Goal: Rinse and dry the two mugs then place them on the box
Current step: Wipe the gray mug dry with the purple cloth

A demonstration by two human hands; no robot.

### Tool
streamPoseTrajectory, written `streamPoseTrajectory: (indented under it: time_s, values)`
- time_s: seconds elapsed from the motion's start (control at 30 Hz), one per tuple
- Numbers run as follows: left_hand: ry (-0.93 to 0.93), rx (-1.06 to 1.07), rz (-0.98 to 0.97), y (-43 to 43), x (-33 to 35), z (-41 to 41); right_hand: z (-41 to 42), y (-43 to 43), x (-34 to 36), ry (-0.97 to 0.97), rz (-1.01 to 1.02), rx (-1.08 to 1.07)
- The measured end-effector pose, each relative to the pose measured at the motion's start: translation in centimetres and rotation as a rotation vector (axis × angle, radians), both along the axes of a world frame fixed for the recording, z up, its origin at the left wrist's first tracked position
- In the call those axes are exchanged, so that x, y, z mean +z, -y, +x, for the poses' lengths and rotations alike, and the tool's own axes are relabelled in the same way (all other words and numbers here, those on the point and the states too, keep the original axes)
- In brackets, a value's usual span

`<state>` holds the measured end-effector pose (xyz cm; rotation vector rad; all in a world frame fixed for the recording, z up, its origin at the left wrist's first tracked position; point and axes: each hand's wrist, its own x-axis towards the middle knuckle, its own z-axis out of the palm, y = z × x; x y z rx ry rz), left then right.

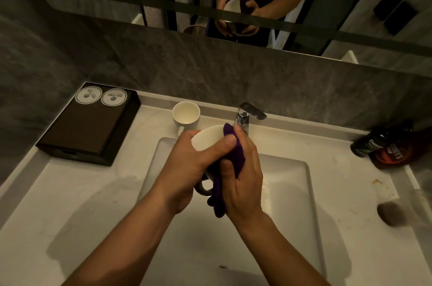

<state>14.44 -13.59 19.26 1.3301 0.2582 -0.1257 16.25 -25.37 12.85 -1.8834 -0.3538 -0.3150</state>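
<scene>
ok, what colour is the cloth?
Dark purple. The cloth shows best in the head view, in the right hand.

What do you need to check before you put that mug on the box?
1. Left hand grips the white mug securely: ok.
2. Right hand holds the purple cloth against the mug: ok.
3. Mug dry all over: cannot tell; the hands and cloth hide much of it.
4. Bare space on the dark box in front of its two round paper discs: ok.
5. Faucet off: ok, no stream shows in the sink.
6. Second mug on the box: not ok; it stands on the counter beside the faucet.
</scene>
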Motion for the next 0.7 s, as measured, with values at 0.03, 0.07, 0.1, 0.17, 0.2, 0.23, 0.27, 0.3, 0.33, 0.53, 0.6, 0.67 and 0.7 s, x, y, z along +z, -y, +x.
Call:
streamPoseTrajectory:
  time_s: [0.03,0.07,0.1,0.17,0.2,0.23,0.27,0.3,0.33,0.53,0.6,0.67,0.7]
  values:
    - [0.012,0.012,0.01,0.4,0.1,-0.3,0.1,0.0,-0.1,0.021,-0.004,-0.006]
    - [0.026,0.023,0.027,0.5,-0.1,-0.5,0.2,0.0,-0.1,0.022,0.003,-0.007]
    - [0.03,0.029,0.048,0.5,-0.4,-0.7,0.2,0.0,0.0,-0.002,0.029,-0.003]
    - [0.026,0.05,0.078,0.3,-1.1,-0.9,0.4,0.0,0.3,-0.12,0.12,-0.012]
    - [0.024,0.068,0.089,0.2,-1.5,-1.0,0.6,0.0,0.5,-0.187,0.151,-0.006]
    - [0.012,0.09,0.094,0.0,-1.9,-1.1,1.0,0.1,0.7,-0.238,0.141,0.011]
    - [-0.001,0.112,0.081,-0.1,-2.1,-1.3,1.3,0.1,1.1,-0.265,0.103,0.04]
    - [-0.012,0.136,0.061,-0.2,-2.4,-1.4,1.7,0.1,1.4,-0.284,0.062,0.078]
    - [-0.018,0.16,0.043,-0.4,-2.6,-1.6,2.0,0.1,1.9,-0.307,0.037,0.12]
    - [0.045,0.325,-0.071,-1.3,-3.1,-2.4,3.3,-0.5,3.1,-0.61,0.209,0.252]
    - [0.085,0.398,-0.11,-1.2,-3.2,-2.6,3.1,-1.3,2.4,-0.707,0.372,0.219]
    - [0.104,0.477,-0.147,-1.0,-3.4,-2.7,2.9,-2.3,1.4,-0.808,0.621,0.18]
    - [0.098,0.52,-0.166,-0.8,-3.5,-2.7,2.7,-2.8,0.9,-0.848,0.738,0.158]
